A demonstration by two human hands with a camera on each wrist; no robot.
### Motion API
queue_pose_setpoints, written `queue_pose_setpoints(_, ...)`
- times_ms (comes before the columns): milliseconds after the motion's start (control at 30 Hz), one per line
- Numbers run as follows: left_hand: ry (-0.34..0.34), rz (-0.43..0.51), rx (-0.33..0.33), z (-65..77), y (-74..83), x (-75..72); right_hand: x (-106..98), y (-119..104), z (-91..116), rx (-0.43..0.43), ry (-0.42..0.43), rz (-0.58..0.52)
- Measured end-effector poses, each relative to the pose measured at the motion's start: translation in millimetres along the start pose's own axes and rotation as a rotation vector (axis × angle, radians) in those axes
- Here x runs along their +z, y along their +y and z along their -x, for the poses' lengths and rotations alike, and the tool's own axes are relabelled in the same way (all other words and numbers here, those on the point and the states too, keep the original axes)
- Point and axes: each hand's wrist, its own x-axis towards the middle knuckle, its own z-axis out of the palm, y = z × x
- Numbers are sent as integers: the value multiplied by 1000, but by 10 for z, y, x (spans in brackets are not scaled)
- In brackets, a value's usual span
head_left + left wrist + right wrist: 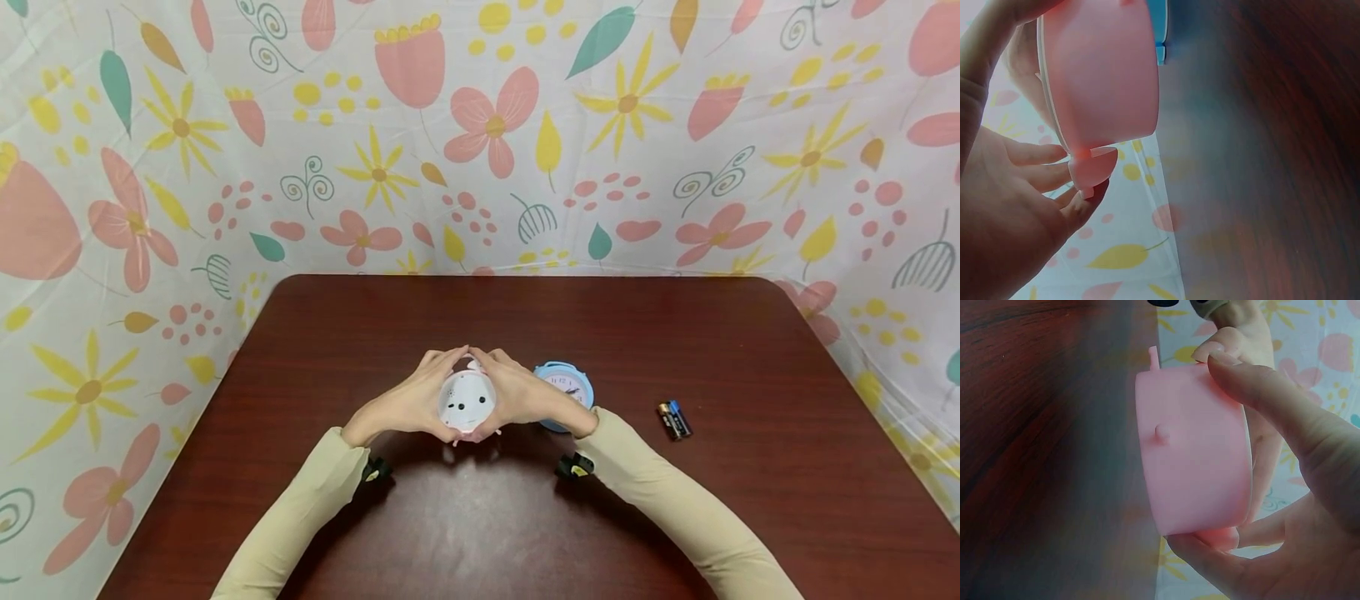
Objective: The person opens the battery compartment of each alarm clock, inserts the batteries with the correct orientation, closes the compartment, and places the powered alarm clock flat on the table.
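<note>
A small pink alarm clock [467, 402] is held up between both hands, its white back with dark knobs turned toward the head camera. My left hand [411, 404] grips it from the left, thumb low and fingers up by the bell on top. From the other side my right hand [519, 395] does the same, and the fingertips of both hands come together above the clock. The left wrist view shows the smooth pink casing [1104, 75] with fingers at a bell [1094, 167]. A small peg [1162, 432] sticks out of the casing in the right wrist view.
A light blue alarm clock [567, 382] lies face up on the dark wooden table [480, 525], partly behind my right wrist. Farther right, two batteries [674, 419] lie side by side. A flower-patterned cloth [495, 200] hangs behind the table.
</note>
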Motion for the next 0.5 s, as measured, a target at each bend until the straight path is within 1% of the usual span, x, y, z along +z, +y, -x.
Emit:
queue_pose_setpoints(167,-8,8,-18,9,12,-2,29,10,3,-8,31,24)
queue_pose_setpoints(367,-3,30,-38,41,-1,-16,60,29,0,-49,77,57)
queue_pose_setpoints(500,10,35,-85,53,-30,-28,68,34,-11,-47,114,57)
